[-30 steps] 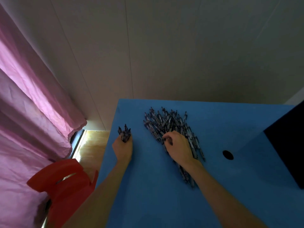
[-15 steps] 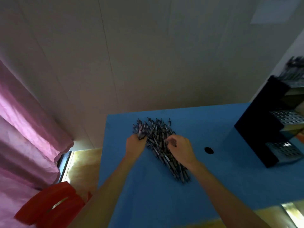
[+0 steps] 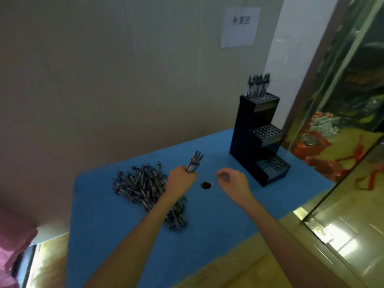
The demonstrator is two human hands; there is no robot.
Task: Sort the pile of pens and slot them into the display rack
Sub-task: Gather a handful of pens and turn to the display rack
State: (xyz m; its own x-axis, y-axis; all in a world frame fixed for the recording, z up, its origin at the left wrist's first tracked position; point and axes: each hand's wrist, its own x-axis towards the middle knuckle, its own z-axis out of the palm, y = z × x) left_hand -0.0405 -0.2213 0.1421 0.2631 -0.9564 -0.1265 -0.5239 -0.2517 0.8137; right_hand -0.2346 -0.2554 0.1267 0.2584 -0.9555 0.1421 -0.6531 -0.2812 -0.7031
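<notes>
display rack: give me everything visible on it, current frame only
The display rack is black, plastic by the look of it, built as three stepped tiers, each topped with a perforated panel of small holes. It stands upright at the far right of the blue table, near the wall. Only the top tier holds pens, standing upright at its back; the middle and bottom tiers look empty. Neither hand touches it.

One rack (image 3: pixel 258 140); two hands (image 3: pixel 181 178).
</notes>
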